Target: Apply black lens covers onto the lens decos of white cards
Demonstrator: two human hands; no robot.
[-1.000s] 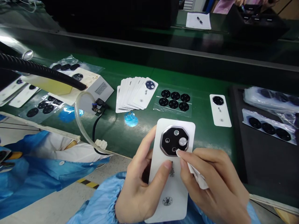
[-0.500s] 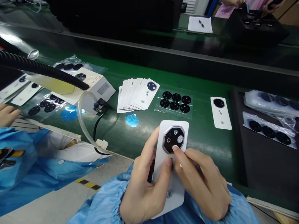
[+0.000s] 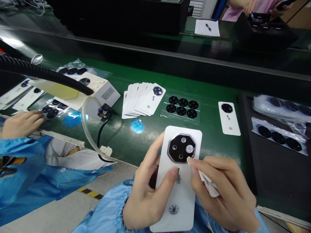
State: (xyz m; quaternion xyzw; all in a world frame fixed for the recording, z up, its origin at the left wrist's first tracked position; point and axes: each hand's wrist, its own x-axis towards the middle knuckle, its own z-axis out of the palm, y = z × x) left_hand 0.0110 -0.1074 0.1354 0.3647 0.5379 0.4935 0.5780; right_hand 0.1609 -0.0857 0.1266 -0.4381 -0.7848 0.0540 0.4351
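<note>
My left hand is closed around a white phone back cover, its thumb pressed flat on the face. Near the top of the cover sits a black octagonal camera plate with a silver rim and several round lens openings. My right hand is closed on a folded white wipe, partly hidden by the fingers. At the lower right rim of the camera plate is a fingertip of that hand, with something white at its end.
Fanned white covers lie on the green bench, beside a sheet of black octagonal plates and a blue film disc. A single cover lies to the right, near a black mat. Leftward are a hose and a co-worker's hand.
My right fingertip has slid from the plate's lower middle to its lower right rim, and the white wipe now shows. The cover has tilted slightly. The co-worker's hand has moved right.
</note>
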